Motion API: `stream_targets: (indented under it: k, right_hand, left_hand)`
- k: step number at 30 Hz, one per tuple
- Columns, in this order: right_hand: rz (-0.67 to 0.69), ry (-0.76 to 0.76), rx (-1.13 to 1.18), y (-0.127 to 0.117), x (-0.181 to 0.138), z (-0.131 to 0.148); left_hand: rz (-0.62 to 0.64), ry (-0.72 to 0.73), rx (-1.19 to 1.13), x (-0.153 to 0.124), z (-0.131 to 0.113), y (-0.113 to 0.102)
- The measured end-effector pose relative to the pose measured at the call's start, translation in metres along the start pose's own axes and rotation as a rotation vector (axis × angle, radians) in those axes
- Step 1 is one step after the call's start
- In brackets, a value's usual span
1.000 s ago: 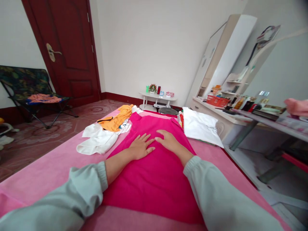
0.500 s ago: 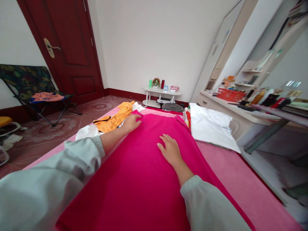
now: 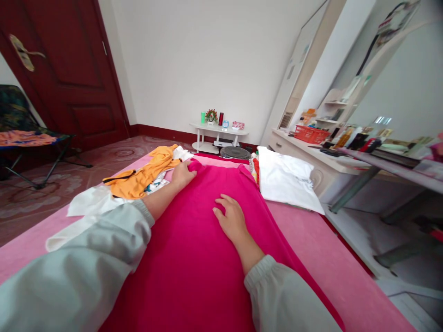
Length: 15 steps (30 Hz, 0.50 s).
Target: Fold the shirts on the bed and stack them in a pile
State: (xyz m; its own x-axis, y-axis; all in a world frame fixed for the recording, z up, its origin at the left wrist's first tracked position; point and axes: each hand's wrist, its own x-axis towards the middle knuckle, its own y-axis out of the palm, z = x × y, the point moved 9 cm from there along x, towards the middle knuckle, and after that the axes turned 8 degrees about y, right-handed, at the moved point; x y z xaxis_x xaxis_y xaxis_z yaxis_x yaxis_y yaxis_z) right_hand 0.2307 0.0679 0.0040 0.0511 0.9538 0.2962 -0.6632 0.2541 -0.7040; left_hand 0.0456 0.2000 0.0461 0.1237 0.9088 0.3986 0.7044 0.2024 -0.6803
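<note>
A bright magenta garment (image 3: 194,258) lies spread flat on a pink bed (image 3: 332,263). My left hand (image 3: 182,174) reaches to the garment's far left corner, fingers curled and pinching the fabric edge. My right hand (image 3: 230,218) rests palm down on the middle of the garment, fingers slightly spread. Both arms wear pale grey-green sleeves.
An orange garment (image 3: 145,173) and white clothes (image 3: 90,205) lie left of the magenta one. A folded white garment (image 3: 285,180) sits at the right. A dresser (image 3: 311,152) with a red basket, a small white table (image 3: 218,133), a folding chair (image 3: 24,138) and a dark red door (image 3: 65,69) surround the bed.
My left hand left the garment's middle and reached to its far left corner, closing on the fabric. My right hand stayed flat near the middle. The view shifted left.
</note>
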Motion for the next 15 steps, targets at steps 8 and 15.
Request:
stream_targets:
  k: [8, 15]
  right_hand:
    - [-0.508, 0.172, 0.413, -0.056, -0.007, -0.028]
    - [-0.451, 0.271, 0.489, -0.04, -0.002, -0.053]
  left_hand:
    - [0.424, 0.747, 0.145, -0.135, -0.095, 0.038]
    - [0.301, 0.459, 0.053, -0.129, -0.064, 0.038]
